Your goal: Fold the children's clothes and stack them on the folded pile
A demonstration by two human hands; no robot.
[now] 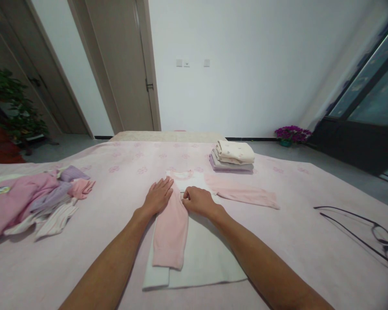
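A small white long-sleeved shirt (210,254) with pink sleeves lies spread in front of me, its neckline away from me. One pink sleeve (171,237) is folded in and runs down over the body toward me. The other sleeve (245,192) stretches out to the right. Flat on the shoulder of the folded sleeve rests my left hand (158,196), fingers extended. My right hand (198,200) is curled at the inner edge of that sleeve, its fingertips pinching the shirt's cloth; they are partly hidden.
A heap of loose clothes (35,202), pink, purple and striped, lies at the left. A stack of folded clothes (234,155) sits at the back right. Black-framed glasses (380,239) rest near the right edge on the pink flowered cover (291,241).
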